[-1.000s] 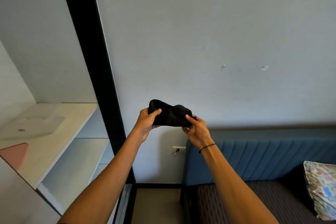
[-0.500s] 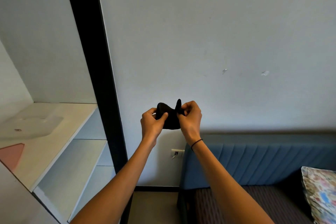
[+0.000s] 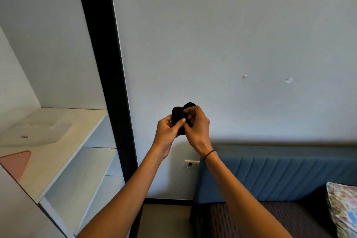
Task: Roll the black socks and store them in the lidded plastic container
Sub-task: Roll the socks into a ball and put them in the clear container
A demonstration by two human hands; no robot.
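A bunched pair of black socks is held up in front of the grey wall, at chest height. My left hand grips the bundle from the left and below, thumb pressed on its front. My right hand closes over it from the right, fingers curled into the fabric, so most of the socks are hidden. A clear plastic lid or container part lies flat on the white shelf top at the left.
White open shelves stand at the left behind a black vertical frame. A pink piece lies on the shelf top. A blue padded headboard, striped bed and floral pillow are at the lower right.
The socks were stretched wide between both hands a second ago. The hands have since come together and the socks are now bunched into a small bundle.
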